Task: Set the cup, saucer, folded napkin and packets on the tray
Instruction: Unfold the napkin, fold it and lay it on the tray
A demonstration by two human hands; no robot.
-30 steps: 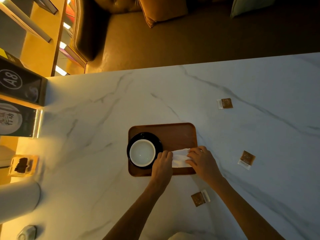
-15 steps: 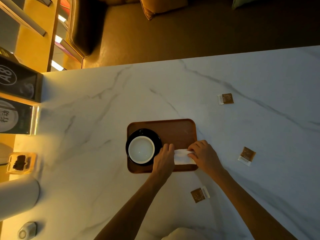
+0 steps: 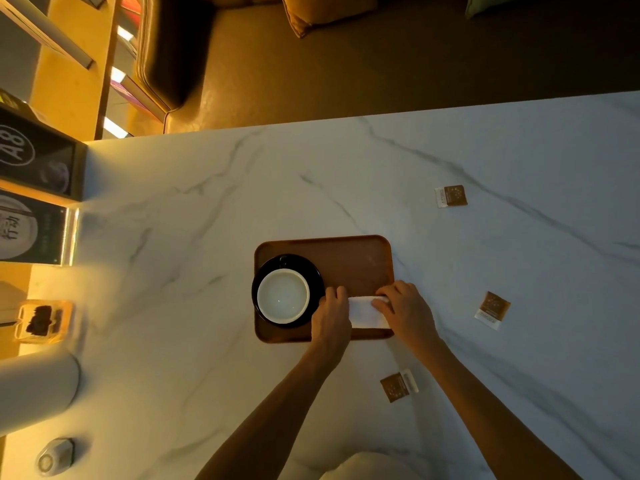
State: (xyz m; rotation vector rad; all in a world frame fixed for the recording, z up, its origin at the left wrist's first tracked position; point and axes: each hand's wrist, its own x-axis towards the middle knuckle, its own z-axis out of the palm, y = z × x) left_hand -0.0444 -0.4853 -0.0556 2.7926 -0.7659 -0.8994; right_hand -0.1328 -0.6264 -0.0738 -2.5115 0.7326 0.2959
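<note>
A brown wooden tray [image 3: 346, 258] lies mid-table. On its left half a white cup [image 3: 283, 296] stands on a black saucer [image 3: 263, 271]. A folded white napkin [image 3: 367, 311] lies on the tray's near right part. My left hand [image 3: 330, 318] presses the napkin's left end and my right hand [image 3: 407, 311] holds its right end, fingers curled over it. Three brown packets lie on the marble off the tray: one far right [image 3: 452, 195], one right [image 3: 492, 309], one near me [image 3: 398, 385].
The white marble table [image 3: 207, 220] ends at a far edge with a brown sofa [image 3: 346, 64] beyond. Dark sign boxes [image 3: 34, 161] stand at the left edge, with a small clear holder [image 3: 43, 320], a white cylinder [image 3: 34, 389] and a small metal object [image 3: 55, 455].
Both hands have stayed on the napkin, shifting slightly as they flatten it on the tray. Cup, saucer and packets have not moved.
</note>
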